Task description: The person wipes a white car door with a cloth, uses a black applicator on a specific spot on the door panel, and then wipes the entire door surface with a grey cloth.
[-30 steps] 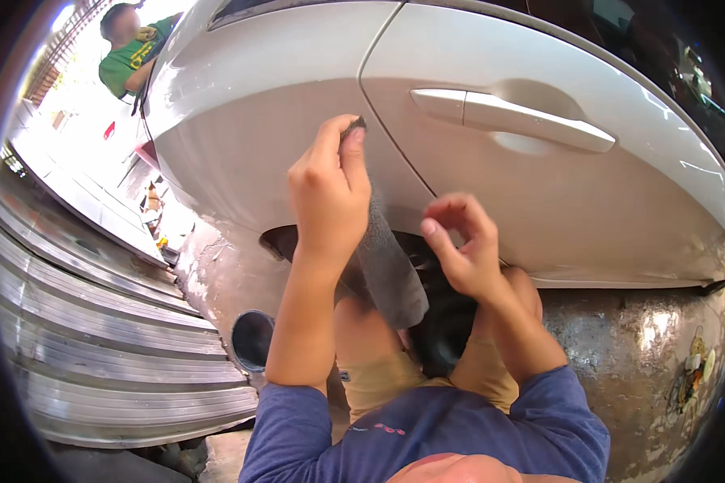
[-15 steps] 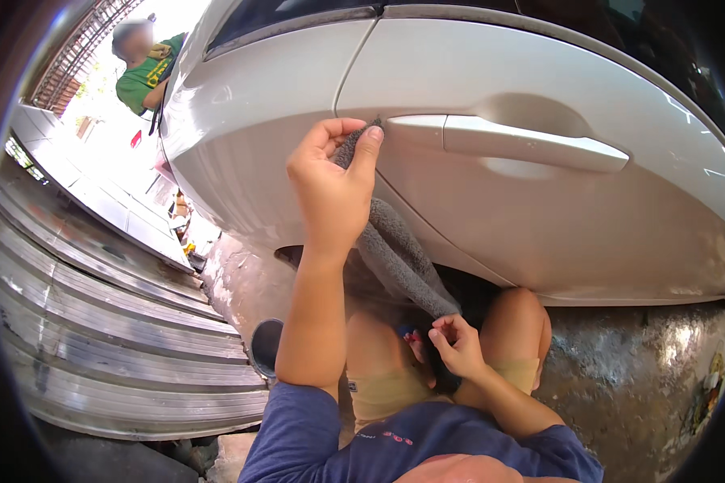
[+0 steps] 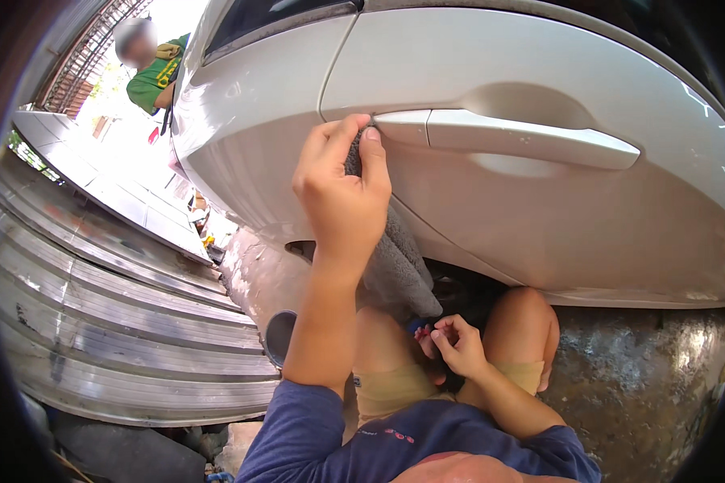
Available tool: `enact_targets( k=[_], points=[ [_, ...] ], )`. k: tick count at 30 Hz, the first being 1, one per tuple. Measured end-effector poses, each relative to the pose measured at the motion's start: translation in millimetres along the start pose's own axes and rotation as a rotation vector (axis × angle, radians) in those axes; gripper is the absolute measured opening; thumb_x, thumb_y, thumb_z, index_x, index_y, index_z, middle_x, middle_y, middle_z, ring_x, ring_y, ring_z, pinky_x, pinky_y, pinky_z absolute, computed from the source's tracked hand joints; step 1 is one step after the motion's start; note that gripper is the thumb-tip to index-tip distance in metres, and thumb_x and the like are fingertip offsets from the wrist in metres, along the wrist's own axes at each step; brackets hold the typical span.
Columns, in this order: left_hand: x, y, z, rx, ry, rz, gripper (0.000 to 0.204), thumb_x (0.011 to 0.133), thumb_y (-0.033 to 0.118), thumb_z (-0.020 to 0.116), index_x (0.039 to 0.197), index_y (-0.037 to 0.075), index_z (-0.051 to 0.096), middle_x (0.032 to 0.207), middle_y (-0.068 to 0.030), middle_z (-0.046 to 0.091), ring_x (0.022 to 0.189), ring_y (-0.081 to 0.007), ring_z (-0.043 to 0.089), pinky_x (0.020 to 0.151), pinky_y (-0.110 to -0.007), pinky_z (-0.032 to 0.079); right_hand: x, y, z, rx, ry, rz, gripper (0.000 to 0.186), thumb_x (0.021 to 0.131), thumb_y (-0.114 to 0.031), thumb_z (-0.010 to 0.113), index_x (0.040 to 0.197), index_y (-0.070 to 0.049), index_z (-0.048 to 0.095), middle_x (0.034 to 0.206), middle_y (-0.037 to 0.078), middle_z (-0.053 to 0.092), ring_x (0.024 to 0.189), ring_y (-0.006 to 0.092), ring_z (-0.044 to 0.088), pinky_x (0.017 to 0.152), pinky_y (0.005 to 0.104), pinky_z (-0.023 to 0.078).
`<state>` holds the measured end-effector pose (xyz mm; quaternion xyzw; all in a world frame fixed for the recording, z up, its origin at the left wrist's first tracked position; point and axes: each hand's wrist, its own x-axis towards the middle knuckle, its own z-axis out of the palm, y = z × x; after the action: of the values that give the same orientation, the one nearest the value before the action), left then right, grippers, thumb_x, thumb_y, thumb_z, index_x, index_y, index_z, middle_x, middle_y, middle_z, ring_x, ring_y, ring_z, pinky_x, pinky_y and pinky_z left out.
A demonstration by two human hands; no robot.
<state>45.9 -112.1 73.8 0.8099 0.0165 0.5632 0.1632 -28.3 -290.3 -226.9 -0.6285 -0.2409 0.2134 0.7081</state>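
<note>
My left hand (image 3: 342,181) is raised to the car's side and pinches a grey towel (image 3: 403,270) between thumb and fingertips. Its fingertips are at the left end of the white door handle (image 3: 532,141), beside the door seam. Behind my left wrist the towel hangs down in a thick fold; part of it is hidden by the hand and forearm. My right hand (image 3: 459,346) is low between my knees, just below the towel's lower end and apart from it. Its fingers are curled together, with nothing visible in them.
The pale car body (image 3: 540,217) fills the space ahead. To the left lie ribbed metal sheets (image 3: 129,338), with a dark round container (image 3: 279,334) by their edge. Wet concrete floor (image 3: 620,378) shows at right. A person in a green shirt (image 3: 149,84) stands beyond the car, far left.
The towel's lower end has come away from my right hand and swung slightly left. My left hand keeps its pinch beside the handle. The view has shifted slightly.
</note>
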Motion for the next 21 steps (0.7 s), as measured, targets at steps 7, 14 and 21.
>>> enact_targets(
  k=[7, 14, 21],
  points=[
    [-2, -1, 9, 0.138, 0.103, 0.132, 0.009, 0.090, -0.001, 0.069, 0.099, 0.000, 0.073, 0.089, -0.0115, 0.068, 0.076, -0.0268, 0.068, 0.066, -0.036, 0.054, -2, -1, -3, -0.012, 0.008, 0.001, 0.017, 0.095, -0.012, 0.072, 0.105, 0.001, 0.066, 0.085, 0.005, 0.071, 0.076, 0.0080, 0.064, 0.070, 0.0257, 0.053],
    [-23, 4, 31, 0.169, 0.224, 0.091, 0.010, 0.091, -0.002, 0.069, 0.101, 0.000, 0.070, 0.088, -0.0117, 0.064, 0.073, -0.0275, 0.065, 0.062, -0.038, 0.051, -1, 0, -3, -0.005, -0.001, -0.030, 0.017, 0.095, -0.012, 0.072, 0.105, 0.001, 0.066, 0.084, 0.006, 0.071, 0.076, 0.0086, 0.064, 0.070, 0.0264, 0.053],
    [-30, 1, 31, 0.097, 0.217, 0.084, 0.011, 0.091, -0.003, 0.070, 0.101, -0.001, 0.070, 0.086, -0.0105, 0.062, 0.070, -0.0257, 0.063, 0.058, -0.035, 0.049, -5, -3, -2, -0.036, -0.019, 0.000, 0.018, 0.095, -0.012, 0.074, 0.105, 0.000, 0.065, 0.084, 0.005, 0.069, 0.075, 0.0079, 0.063, 0.068, 0.0257, 0.052]
  ],
)
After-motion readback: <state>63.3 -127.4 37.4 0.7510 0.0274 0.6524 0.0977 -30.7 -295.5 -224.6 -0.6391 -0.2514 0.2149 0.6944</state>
